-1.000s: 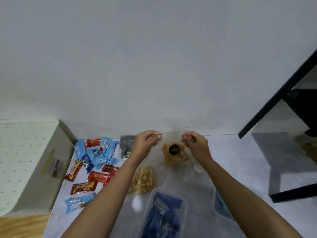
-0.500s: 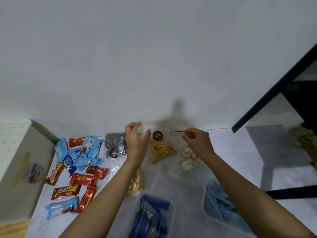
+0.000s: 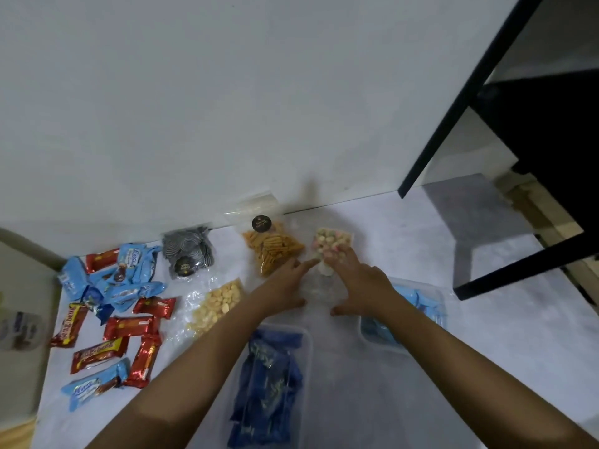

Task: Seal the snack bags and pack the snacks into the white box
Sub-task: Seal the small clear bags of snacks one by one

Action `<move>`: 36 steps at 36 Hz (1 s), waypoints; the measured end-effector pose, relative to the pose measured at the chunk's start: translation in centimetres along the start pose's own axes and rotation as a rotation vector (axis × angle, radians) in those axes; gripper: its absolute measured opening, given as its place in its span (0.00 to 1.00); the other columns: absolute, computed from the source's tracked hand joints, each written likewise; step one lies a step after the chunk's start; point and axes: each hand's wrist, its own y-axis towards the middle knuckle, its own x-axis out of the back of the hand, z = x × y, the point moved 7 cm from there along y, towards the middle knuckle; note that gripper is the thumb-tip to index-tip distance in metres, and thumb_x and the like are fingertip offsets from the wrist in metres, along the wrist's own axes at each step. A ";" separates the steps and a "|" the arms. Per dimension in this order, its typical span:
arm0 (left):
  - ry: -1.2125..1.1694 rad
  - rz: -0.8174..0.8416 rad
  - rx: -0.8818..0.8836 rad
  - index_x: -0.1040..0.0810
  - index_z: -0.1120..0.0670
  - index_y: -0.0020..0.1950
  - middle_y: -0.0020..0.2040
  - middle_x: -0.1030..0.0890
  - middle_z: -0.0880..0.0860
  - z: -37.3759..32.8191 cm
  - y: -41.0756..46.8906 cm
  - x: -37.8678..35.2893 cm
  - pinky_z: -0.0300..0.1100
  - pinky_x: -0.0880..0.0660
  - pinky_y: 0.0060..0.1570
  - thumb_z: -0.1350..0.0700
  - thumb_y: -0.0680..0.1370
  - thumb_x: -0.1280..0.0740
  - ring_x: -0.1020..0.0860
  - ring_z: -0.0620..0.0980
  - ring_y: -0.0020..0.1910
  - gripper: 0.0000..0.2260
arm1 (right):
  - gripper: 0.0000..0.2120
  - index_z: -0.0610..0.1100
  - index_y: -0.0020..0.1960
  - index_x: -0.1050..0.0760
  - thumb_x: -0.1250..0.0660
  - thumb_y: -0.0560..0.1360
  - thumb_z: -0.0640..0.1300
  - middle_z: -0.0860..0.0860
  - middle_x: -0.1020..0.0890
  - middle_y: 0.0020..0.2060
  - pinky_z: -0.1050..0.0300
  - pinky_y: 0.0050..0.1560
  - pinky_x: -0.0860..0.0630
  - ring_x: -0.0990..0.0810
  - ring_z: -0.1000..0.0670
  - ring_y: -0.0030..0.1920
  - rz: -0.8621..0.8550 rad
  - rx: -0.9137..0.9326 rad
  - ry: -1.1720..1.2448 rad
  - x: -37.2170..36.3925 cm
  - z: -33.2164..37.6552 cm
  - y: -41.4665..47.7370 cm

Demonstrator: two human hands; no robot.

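Bag: our clear plastic bag of pastel marshmallow pieces (image 3: 330, 243) lies near the wall, right of the clear bag of orange ridged crisps (image 3: 272, 251).
Right hand (image 3: 359, 283): spread flat, fingertips on the bag.
Left hand (image 3: 285, 286): open, index pointing at the bag.
Nearby: clear tub of dark blue wrappers (image 3: 269, 384) below our wrists; red and blue wrapped bars (image 3: 113, 306) far left.

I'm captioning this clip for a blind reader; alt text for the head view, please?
Both hands, left hand and right hand, reach for a clear bag of pastel candies near the wall, amid other snack bags and red and blue wrapped bars on a pale table.
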 end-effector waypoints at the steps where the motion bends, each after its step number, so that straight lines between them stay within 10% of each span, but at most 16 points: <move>1: -0.018 -0.015 0.007 0.44 0.49 0.74 0.63 0.33 0.59 0.0 0.1 0.1 0.47 0.28 0.55 0.62 0.68 0.29 0.29 0.56 0.57 0.38 | 0.52 0.57 0.74 0.54 0.25 0.62 0.58 0.46 0.59 0.76 0.49 0.58 0.29 0.26 0.40 0.59 0.010 0.006 -0.004 -0.4 0.1 0.0; 10: -0.085 -0.135 0.021 0.35 0.60 0.70 0.61 0.29 0.62 0.4 -0.3 1.5 0.35 0.32 0.49 0.63 0.72 0.32 0.26 0.57 0.56 0.27 | 0.41 0.52 0.75 0.50 0.34 0.69 0.33 0.46 0.61 0.76 0.49 0.52 0.25 0.27 0.38 0.59 -0.062 0.017 0.118 -0.5 1.0 0.6; 16: -0.214 -0.300 -0.017 0.26 0.63 0.63 0.53 0.21 0.59 -0.1 -1.5 4.4 0.25 0.33 0.44 0.63 0.74 0.32 0.25 0.48 0.47 0.18 | 0.26 0.46 0.69 0.33 0.36 0.72 0.37 0.46 0.43 0.74 0.50 0.53 0.25 0.24 0.37 0.58 -0.223 0.039 0.297 1.8 0.7 0.3; 24: -0.443 -0.531 -0.044 0.19 0.57 0.52 0.42 0.20 0.48 -2.8 -2.4 10.4 0.27 0.28 0.45 0.60 0.74 0.31 0.23 0.35 0.40 0.08 | 0.03 0.38 0.45 0.20 0.30 0.72 0.37 0.45 0.17 0.41 0.64 0.43 0.26 0.19 0.45 0.40 -0.604 0.056 0.600 8.8 -1.6 -1.1; 36: -0.470 -0.641 -0.026 0.18 0.58 0.43 0.36 0.22 0.54 -2.9 -3.3 9.4 0.31 0.33 0.38 0.59 0.76 0.33 0.28 0.40 0.35 0.05 | 0.06 0.42 0.43 0.28 0.39 0.78 0.35 0.42 0.17 0.40 0.61 0.37 0.21 0.17 0.48 0.34 -0.380 -0.056 1.307 5.9 -2.8 -1.5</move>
